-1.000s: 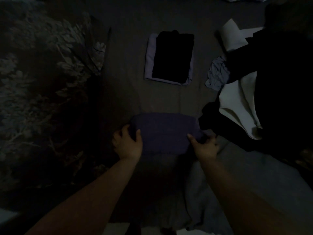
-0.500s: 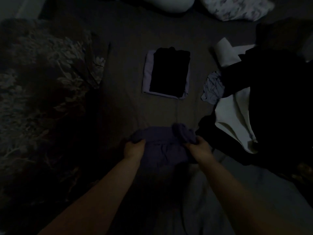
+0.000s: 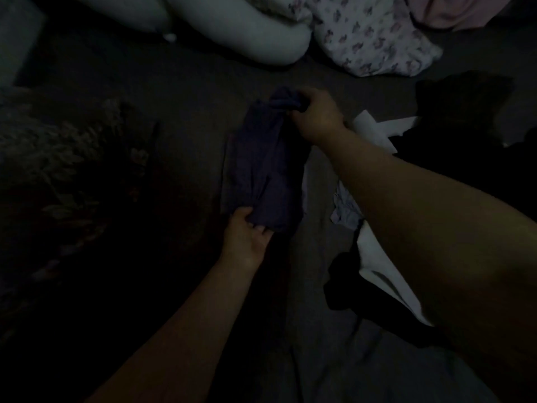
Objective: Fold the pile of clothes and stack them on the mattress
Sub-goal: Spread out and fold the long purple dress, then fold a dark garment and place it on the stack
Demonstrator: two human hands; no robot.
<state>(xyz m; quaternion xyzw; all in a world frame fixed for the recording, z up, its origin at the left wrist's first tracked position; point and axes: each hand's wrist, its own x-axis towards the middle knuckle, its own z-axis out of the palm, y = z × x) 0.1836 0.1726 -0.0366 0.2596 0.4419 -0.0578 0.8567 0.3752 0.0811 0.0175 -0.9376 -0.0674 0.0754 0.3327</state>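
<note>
Now the purple garment is hanging stretched between both hands above the mattress, where a second ago it was lying flat and low in front of the person. The right hand is gripping its bunched top end, fingers curled around the cloth. The left hand is pinching the lower edge. The folded stack seen earlier is hiding behind the garment now. Pillows are showing at the top, and the unfolded pile is sitting to the right. No writing is readable.
</note>
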